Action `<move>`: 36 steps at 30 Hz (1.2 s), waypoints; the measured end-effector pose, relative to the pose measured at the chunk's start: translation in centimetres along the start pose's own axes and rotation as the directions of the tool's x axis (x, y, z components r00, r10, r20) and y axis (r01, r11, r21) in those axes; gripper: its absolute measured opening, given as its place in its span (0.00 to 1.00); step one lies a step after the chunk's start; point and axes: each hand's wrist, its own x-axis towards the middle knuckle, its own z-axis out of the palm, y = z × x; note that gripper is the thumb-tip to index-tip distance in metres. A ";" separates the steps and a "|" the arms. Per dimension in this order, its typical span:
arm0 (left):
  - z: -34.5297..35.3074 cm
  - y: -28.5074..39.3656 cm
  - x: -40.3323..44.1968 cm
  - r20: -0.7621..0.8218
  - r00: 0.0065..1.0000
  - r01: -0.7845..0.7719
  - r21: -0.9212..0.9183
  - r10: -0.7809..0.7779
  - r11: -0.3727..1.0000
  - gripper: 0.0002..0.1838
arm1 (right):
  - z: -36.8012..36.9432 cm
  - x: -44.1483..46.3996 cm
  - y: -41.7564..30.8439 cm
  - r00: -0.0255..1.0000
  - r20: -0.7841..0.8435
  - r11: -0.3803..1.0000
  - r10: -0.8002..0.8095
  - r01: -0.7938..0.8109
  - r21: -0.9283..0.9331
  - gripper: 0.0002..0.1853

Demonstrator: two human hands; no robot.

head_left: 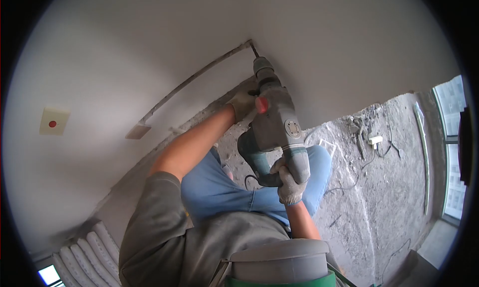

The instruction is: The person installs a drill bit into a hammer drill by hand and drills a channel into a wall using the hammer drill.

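A green and grey rotary hammer drill [273,110] points away from me, up toward the wall corner. Its thin bit [254,50] meets the wall at the end of a narrow groove [192,77]. My left hand [243,106], in a dusty glove, is closed at the front of the drill body, beside a red knob; its fingers are partly hidden behind the tool. In a pale knit glove, my right hand [289,184] wraps round the rear handle.
A plate with a red dot [54,124] and a smaller box [137,132] sit on the left wall. Rubble and dust cover the concrete floor [389,187], where a white plug block [375,141] and cables lie. A window [449,147] is at right, a radiator [85,259] at lower left.
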 end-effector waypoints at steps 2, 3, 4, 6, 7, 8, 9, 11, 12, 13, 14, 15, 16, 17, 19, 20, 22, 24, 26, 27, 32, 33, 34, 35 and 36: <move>-0.5 -0.2 0.7 0.105 0.986 0.167 -0.522 -0.131 0.837 0.19 | 1.3 0.6 -1.3 0.998 -0.046 0.984 0.032 -0.039 -0.176 0.05; -0.6 -0.3 0.7 0.105 0.986 0.168 -0.525 -0.132 0.834 0.19 | 1.4 0.5 -1.2 0.997 0.009 0.955 -0.076 0.075 -0.285 0.03; -0.6 -0.5 0.4 0.109 0.981 0.192 -0.482 -0.159 0.855 0.18 | 1.5 0.4 -1.0 0.997 0.008 0.955 -0.070 0.070 -0.289 0.03; 0.0 -0.5 -0.4 0.118 0.975 0.220 -0.438 -0.187 0.871 0.17 | 1.7 -0.5 -1.0 0.994 -0.096 0.940 0.060 -0.089 -0.331 0.03; -0.1 -0.2 -0.4 0.114 0.978 0.207 -0.466 -0.173 0.860 0.18 | 1.2 0.0 -1.3 0.980 -0.104 0.973 0.168 -0.182 -0.143 0.05; -0.3 0.3 -0.2 0.108 0.982 0.188 -0.489 -0.154 0.852 0.19 | 0.3 0.3 -0.6 1.000 0.001 0.999 0.031 -0.031 0.011 0.07; -0.5 1.0 0.1 0.101 0.985 0.173 -0.482 -0.141 0.859 0.19 | 0.4 0.0 -1.1 0.999 -0.031 0.998 0.025 -0.023 0.055 0.08; 1.0 0.9 -2.0 0.038 0.983 0.180 -0.335 -0.178 0.925 0.20 | 0.5 -1.5 -2.0 0.997 -0.070 0.990 0.045 -0.035 0.135 0.11; 1.3 1.5 -2.9 0.041 0.983 0.182 -0.342 -0.179 0.922 0.20 | 0.4 -1.9 -2.2 0.996 -0.072 0.991 0.048 -0.039 0.127 0.11; 1.3 2.8 -3.4 0.039 0.980 0.199 -0.259 -0.195 0.945 0.20 | 0.1 -2.0 -2.5 0.995 -0.079 0.989 0.057 -0.046 0.142 0.11; 1.4 3.6 -3.7 0.036 0.975 0.221 -0.170 -0.218 0.960 0.19 | -0.1 -2.3 -2.6 0.993 -0.089 0.985 0.073 -0.058 0.160 0.12; 1.4 2.2 -2.9 0.037 0.976 0.217 -0.169 -0.214 0.961 0.19 | 0.0 -2.1 -2.4 0.995 -0.089 0.984 0.043 -0.027 0.179 0.13; 1.7 -0.7 -1.8 0.023 0.972 0.235 -0.176 -0.234 0.956 0.19 | -0.5 -2.2 -1.9 0.995 -0.091 0.983 0.046 -0.029 0.182 0.13; 1.9 -2.5 -1.3 0.009 0.966 0.254 -0.183 -0.257 0.950 0.19 | -1.3 -2.2 -1.2 0.995 -0.035 0.982 0.093 -0.085 0.166 0.19; 1.9 -1.4 -1.6 -0.007 0.960 0.274 -0.196 -0.281 0.941 0.19 | -1.8 -2.2 -0.6 0.990 0.018 0.978 0.142 -0.143 0.150 0.25; 1.9 -0.6 -1.7 -0.022 0.953 0.290 -0.211 -0.301 0.933 0.19 | -1.8 -2.2 -0.5 0.992 0.021 0.982 0.125 -0.127 0.143 0.26; 1.8 -0.5 -1.6 -0.036 0.952 0.288 -0.214 -0.303 0.933 0.20 | -1.9 -2.0 -0.2 0.994 0.022 0.984 0.111 -0.113 0.136 0.26; 1.6 -0.3 -1.4 -0.056 0.952 0.283 -0.217 -0.302 0.934 0.20 | -1.4 -1.5 -0.3 0.999 0.037 0.997 0.014 -0.016 0.076 0.27; 1.3 -0.1 -1.3 -0.053 0.962 0.249 -0.216 -0.266 0.944 0.18 | 0.3 -1.1 -1.0 0.998 -0.049 0.991 0.027 -0.020 0.134 0.17; 1.1 -0.9 -0.8 -0.053 0.962 0.252 -0.217 -0.269 0.943 0.18 | 1.0 -0.9 -1.5 0.990 -0.133 0.982 0.047 -0.021 0.190 0.09; -1.4 -0.7 1.6 0.108 0.985 0.168 -0.373 -0.137 0.913 0.27 | 1.7 0.9 -0.9 1.000 -0.030 0.996 -0.004 0.001 -0.088 0.06; -1.4 -0.1 1.3 0.104 0.985 0.169 -0.373 -0.139 0.912 0.27 | 1.8 1.0 -1.5 0.999 -0.002 0.979 -0.048 0.046 -0.198 0.05; -1.3 0.4 0.7 0.130 0.979 0.196 -0.405 -0.155 0.893 0.26 | 2.0 0.8 -1.8 0.996 0.027 0.948 -0.087 0.091 -0.306 0.03; -0.9 0.9 -0.2 0.157 0.973 0.221 -0.437 -0.167 0.872 0.25 | 1.8 0.1 -1.1 0.991 0.046 0.919 -0.128 0.136 -0.371 0.03; -0.6 0.6 -0.1 0.157 0.975 0.214 -0.438 -0.160 0.873 0.25 | 1.6 0.1 -1.5 0.990 0.046 0.917 -0.135 0.142 -0.374 0.03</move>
